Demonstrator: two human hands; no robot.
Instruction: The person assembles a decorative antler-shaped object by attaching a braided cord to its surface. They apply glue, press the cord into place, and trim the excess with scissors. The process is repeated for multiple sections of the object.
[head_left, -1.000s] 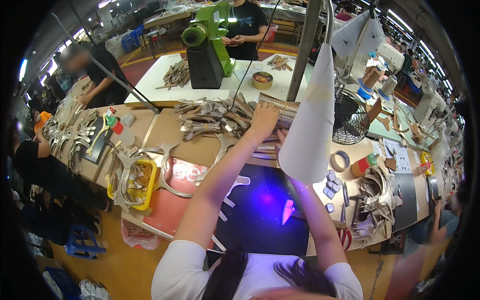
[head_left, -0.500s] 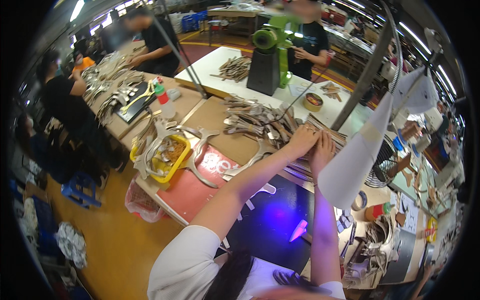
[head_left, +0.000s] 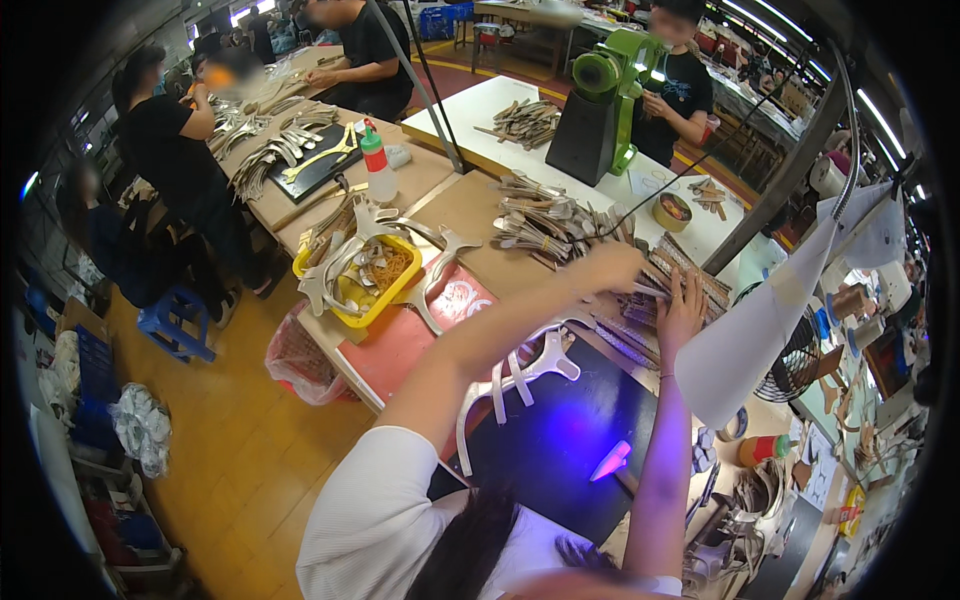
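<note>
Both my arms reach forward to a heap of brown and silvery strips (head_left: pixel 692 272) at the far right edge of the worktable. My right hand (head_left: pixel 682 312) rests on the strips with its fingers stretched out. Just left of it, my left hand (head_left: pixel 612 268) is over the near strips, smeared by motion, its fingertips hidden. Left of the hands lies another pile of strips (head_left: pixel 540 215). Pale curved cut pieces (head_left: pixel 545 368) lie partly over a black mat (head_left: pixel 520 470). On that mat, a violet light shines beside a small pink pointed object (head_left: pixel 611 460).
A yellow basket (head_left: pixel 408 285) with scraps and a red-capped bottle (head_left: pixel 378 165) stand on the left. A white paper cone (head_left: pixel 745 350) hangs beside my right hand, with a fan (head_left: pixel 795 360) behind it. Co-workers sit and stand beyond, one behind a green machine (head_left: pixel 600 95).
My hands were close together on the strips and are now apart, the left one drawn leftward. The view has shifted, so the table sits farther right and the pale pieces show more fully.
</note>
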